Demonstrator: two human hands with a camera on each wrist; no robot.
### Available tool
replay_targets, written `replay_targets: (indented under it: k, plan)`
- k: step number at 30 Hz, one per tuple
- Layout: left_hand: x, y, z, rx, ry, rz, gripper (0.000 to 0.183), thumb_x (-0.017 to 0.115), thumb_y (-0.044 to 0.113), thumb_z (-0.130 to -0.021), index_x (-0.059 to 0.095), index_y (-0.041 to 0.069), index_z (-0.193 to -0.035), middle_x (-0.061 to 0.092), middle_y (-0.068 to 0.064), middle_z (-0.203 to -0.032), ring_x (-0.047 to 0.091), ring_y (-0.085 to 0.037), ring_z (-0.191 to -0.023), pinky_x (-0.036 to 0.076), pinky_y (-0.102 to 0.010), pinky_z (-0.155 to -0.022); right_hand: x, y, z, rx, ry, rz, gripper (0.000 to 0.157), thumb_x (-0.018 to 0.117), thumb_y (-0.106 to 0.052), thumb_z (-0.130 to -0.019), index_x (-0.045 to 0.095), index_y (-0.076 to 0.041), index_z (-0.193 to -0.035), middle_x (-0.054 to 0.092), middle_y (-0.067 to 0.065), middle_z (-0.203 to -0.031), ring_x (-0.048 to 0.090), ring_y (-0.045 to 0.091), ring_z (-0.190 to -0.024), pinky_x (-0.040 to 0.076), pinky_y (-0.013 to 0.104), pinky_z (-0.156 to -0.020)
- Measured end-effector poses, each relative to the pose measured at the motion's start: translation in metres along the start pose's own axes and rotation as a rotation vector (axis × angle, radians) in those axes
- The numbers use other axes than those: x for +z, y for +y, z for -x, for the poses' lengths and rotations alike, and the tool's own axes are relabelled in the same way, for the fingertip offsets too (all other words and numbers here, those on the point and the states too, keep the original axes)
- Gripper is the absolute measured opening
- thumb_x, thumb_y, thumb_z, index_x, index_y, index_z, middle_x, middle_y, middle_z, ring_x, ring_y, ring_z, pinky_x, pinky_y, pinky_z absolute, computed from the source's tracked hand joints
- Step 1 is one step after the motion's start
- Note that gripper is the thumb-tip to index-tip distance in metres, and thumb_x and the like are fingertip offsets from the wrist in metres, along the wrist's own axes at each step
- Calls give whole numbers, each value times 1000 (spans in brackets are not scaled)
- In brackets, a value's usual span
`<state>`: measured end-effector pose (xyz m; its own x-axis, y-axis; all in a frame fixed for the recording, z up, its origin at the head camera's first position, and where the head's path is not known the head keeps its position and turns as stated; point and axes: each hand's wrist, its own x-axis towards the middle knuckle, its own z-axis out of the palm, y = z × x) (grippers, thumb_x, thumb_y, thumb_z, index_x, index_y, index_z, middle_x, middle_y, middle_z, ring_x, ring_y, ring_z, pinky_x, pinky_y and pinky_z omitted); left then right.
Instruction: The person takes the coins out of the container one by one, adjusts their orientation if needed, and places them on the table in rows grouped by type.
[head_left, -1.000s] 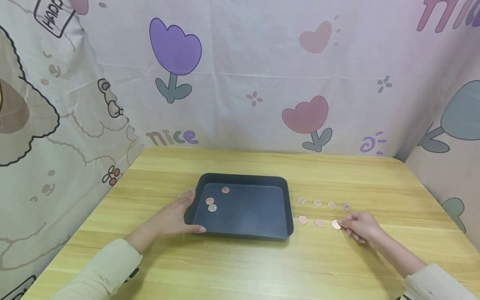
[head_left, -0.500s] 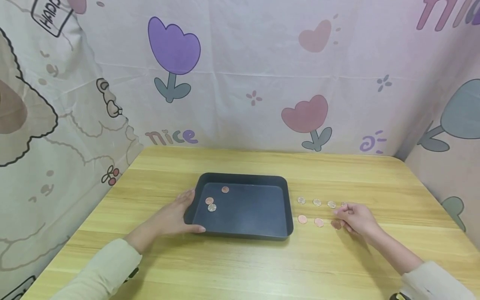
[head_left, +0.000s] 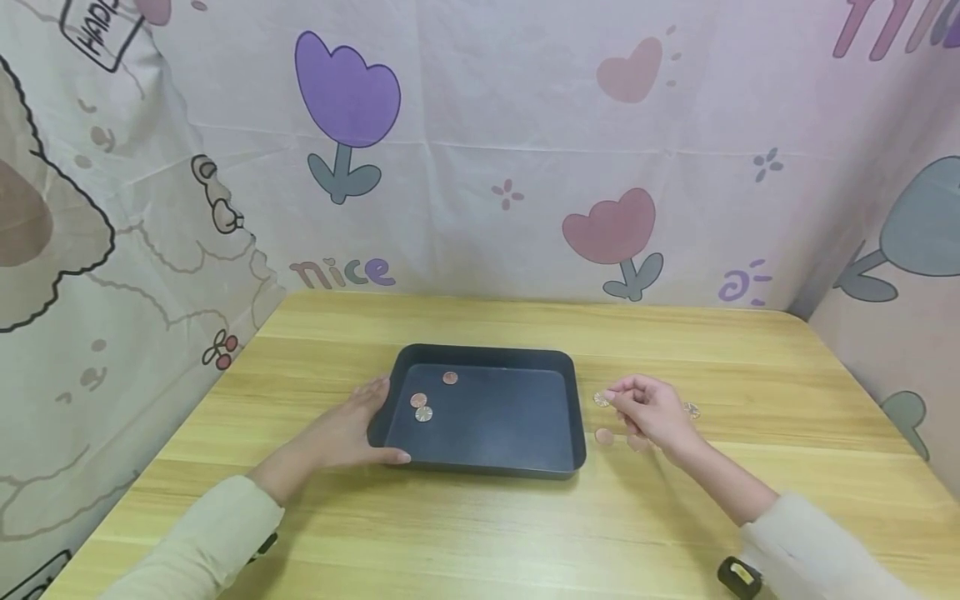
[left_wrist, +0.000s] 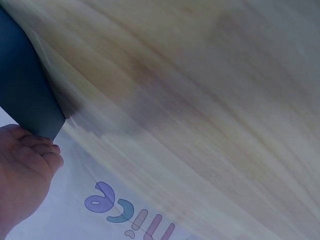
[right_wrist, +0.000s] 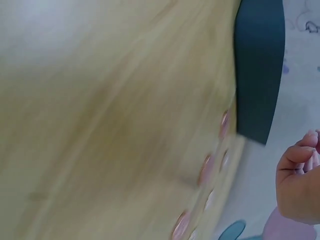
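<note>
The left hand (head_left: pixel 341 432) clasps the left end of a tray (head_left: pixel 510 421) holding three coins (head_left: pixel 423 414). The right hand (head_left: pixel 651 410) hovers, fingers bent, above loose coins (head_left: pixel 604 436); whether it pinches one, I cannot tell.

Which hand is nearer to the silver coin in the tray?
Left. The left hand touches the tray at its left side, close to the silver coin; the right hand is beyond the tray's right side.

counter (head_left: pixel 480 533): pale wood grain, runs below left hand (head_left: pixel 348 433) and right hand (head_left: pixel 654 412)
tray (head_left: pixel 498 417): dark, rectangular, side against left hand
copper coins (head_left: pixel 603 436): row, near side of right hand, partly hidden
silver coins (head_left: pixel 692 410): parallel row, visible either side of right hand
</note>
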<state>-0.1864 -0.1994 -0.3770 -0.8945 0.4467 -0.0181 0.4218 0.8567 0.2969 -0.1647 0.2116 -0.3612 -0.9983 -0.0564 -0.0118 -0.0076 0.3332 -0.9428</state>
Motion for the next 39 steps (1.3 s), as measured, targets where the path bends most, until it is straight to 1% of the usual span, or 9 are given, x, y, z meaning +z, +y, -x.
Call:
replay_targets:
  k: [7,11,19,21,28,30,35,37,39]
  plan:
    - [0,0,0,-4,-2,2,115,61,70,-64,21,-6,-140,22,-23,-147,23,-40,-135,28,-52,-107,31,-16,-13,-7,-29,-78,26,60,-9,-84,55,10,-101,56,-6,-64,41,3,-45,33,15,-40]
    - [0,-1,-1,-5,0,4,115,62,70,-63,22,-6,-140,22,-23,-147,23,-40,-135,29,-52,-106,50,-23,-21,-25,-34,-64,25,62,-11,-83,58,7,-99,55,-5,-66,43,4,-46,37,17,-41]
    - [4,-4,-2,-18,2,-1,119,59,75,-61,20,-4,-141,21,-21,-148,22,-40,-135,29,-53,-106,87,-34,-34,-56,-95,-106,23,64,-13,-82,59,3,-98,57,-8,-65,43,6,-45,37,17,-41]
    - [4,-4,-3,-20,1,1,119,58,75,-61,20,-4,-141,21,-21,-148,21,-39,-136,28,-52,-106,95,-36,-36,-59,-106,-104,23,64,-13,-82,60,2,-98,58,-6,-67,43,6,-45,37,18,-43]
    - [3,-3,-2,-14,0,2,118,59,74,-61,20,-4,-141,21,-21,-148,21,-40,-135,29,-53,-106,125,-41,-42,-53,-126,-81,22,65,-13,-82,63,0,-99,64,14,-80,45,8,-49,39,19,-46]
    - [3,-3,-2,-16,0,-1,117,59,74,-62,21,-4,-141,21,-22,-148,22,-40,-135,29,-53,-106,133,-41,-45,-57,-127,-84,22,65,-12,-81,63,0,-99,63,12,-78,45,8,-49,39,19,-47]
    - [2,-1,-1,-23,-8,-4,116,60,72,-63,21,-4,-141,22,-22,-148,23,-41,-135,29,-54,-105,155,-40,-52,-70,-126,-94,23,67,-11,-80,63,3,-99,60,2,-69,46,8,-49,40,20,-47]
    - [1,-1,0,-28,-11,-5,116,60,72,-63,21,-4,-141,22,-22,-148,23,-42,-134,30,-55,-104,163,-40,-55,-82,-129,-90,24,67,-11,-80,63,4,-98,62,6,-70,47,6,-50,41,20,-47]
    - [0,0,0,-29,-12,-6,116,60,72,-63,21,-3,-141,22,-22,-148,23,-42,-134,31,-55,-103,172,-40,-58,-98,-137,-78,26,68,-10,-79,63,5,-99,66,13,-80,47,5,-51,42,19,-48]
